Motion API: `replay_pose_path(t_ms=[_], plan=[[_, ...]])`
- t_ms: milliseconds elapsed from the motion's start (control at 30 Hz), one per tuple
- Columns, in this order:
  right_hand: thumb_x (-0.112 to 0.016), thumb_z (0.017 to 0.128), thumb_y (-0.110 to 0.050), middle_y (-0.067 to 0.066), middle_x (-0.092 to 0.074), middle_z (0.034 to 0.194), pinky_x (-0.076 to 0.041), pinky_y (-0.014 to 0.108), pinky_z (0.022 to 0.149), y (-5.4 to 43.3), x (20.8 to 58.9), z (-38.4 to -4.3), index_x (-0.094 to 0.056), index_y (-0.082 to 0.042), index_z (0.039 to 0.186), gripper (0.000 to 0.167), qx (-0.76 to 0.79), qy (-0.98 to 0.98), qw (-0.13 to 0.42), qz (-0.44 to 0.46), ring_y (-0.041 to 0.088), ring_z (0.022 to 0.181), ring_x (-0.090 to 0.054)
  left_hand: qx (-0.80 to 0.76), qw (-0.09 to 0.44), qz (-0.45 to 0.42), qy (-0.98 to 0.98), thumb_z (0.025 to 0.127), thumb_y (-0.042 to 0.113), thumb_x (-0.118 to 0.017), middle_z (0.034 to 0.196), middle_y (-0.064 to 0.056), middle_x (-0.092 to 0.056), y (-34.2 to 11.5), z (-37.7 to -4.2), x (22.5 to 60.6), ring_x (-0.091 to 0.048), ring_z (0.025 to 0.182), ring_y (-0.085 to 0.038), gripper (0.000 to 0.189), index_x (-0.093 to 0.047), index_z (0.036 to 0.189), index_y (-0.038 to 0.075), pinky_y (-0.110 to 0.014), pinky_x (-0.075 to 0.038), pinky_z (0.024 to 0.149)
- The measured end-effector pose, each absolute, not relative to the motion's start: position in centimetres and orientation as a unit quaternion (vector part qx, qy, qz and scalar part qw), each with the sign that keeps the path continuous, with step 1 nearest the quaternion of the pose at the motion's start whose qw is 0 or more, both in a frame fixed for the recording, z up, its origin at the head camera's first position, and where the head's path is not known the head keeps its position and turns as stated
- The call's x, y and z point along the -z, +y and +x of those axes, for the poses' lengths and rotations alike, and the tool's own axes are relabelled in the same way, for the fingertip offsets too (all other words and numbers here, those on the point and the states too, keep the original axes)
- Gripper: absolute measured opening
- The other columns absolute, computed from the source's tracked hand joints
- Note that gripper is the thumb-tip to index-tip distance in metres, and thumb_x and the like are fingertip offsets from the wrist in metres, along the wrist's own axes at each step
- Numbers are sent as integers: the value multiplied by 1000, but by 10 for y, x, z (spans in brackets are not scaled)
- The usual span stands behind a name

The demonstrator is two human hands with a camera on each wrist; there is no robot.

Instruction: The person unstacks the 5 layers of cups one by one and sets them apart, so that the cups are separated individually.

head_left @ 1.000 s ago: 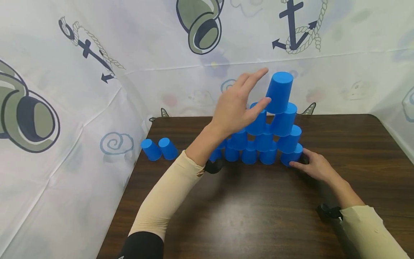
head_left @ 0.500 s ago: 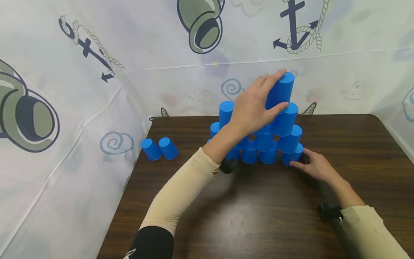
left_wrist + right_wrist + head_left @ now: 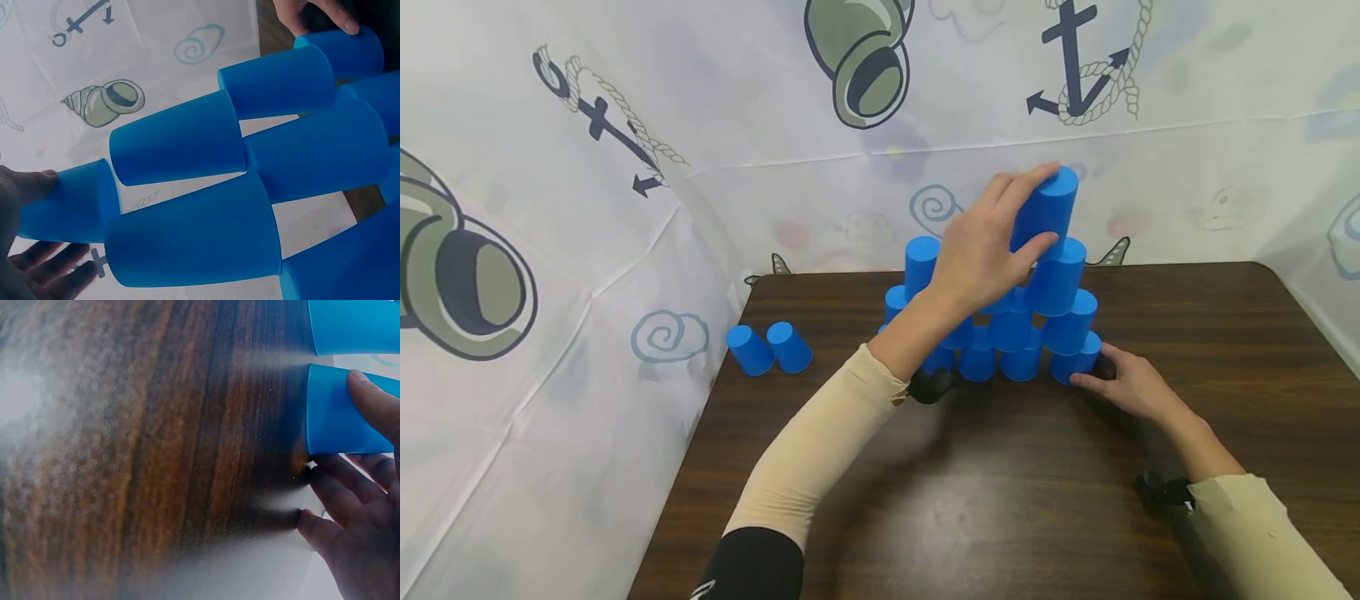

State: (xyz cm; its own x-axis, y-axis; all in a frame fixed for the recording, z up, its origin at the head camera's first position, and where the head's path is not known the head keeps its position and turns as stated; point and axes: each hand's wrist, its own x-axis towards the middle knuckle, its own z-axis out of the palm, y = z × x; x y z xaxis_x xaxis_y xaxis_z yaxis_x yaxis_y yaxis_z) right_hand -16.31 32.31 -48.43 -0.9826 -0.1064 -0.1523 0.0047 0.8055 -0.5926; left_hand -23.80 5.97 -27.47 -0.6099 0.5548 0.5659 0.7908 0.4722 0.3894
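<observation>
Cups (image 3: pixel 1011 327) (all blue) stacked right of frame centre. Pinching top cup (image 3: pixel 1047 213) with left hand (image 3: pixel 985 242), bottom-right cup (image 3: pixel 1075 362) with right hand (image 3: pixel 1133 385).

No text, label, brand or number can be read.
A small white mark (image 3: pixel 703 590) is borne by the black band (image 3: pixel 756 558) on the left sleeve (image 3: pixel 812 442), but it is set right at the lower edge of the head view and cannot be deciphered. On the pale cloth backdrop (image 3: pixel 737 108), pictorial signs are printed: dark anchors (image 3: pixel 1070 62) with rope, grey-green shells (image 3: pixel 871 79) and light blue spirals (image 3: pixel 670 337). Anchor, shell and spiral prints are also shown in the left wrist view.
</observation>
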Motion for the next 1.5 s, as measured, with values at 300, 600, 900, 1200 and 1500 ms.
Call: replay_pose_path(t_ms=[300,600,900,1200,1500], plan=[[-59,91,-59,37,-40,141,-33,73,96,324,486,-162,-30,6,148,92,310,946,97,-18,59,128,-36,418,282,-461,-731,90,27,-72,137,-12,-53,33,-221,266,-49,128,-11,61,-47,141,5,-22,-42,100],[-60,91,-56,37,-41,140,-33,73,95,325,487,-162,-32,6,147,89,315,945,87,-24,59,127,-37,467,334,-418,-704,84,15,-78,132,-15,-55,-36,-207,273,-57,118,-18,63,-48,138,2,-35,-56,84],[-59,90,-59,37,-40,142,-32,73,97,323,487,-163,-30,6,149,92,312,945,94,-19,58,128,-36,509,360,-239,-745,79,10,-82,126,-11,-60,-126,-215,323,-63,103,-25,66,-53,139,9,-48,-58,74],[-58,90,-60,37,-39,142,-31,73,97,322,488,-163,-29,6,149,93,309,946,95,-15,59,129,-34,402,277,-150,-860,80,21,-83,123,-10,-61,-173,-234,408,-64,101,-27,68,-52,141,17,-50,-58,72],[-58,90,-61,37,-38,143,-31,73,98,322,488,-163,-28,6,149,95,307,947,97,-9,59,129,-33,329,191,-108,-919,78,18,-84,125,-15,-59,-180,-243,457,-62,105,-33,73,-50,143,19,-55,-52,84]])
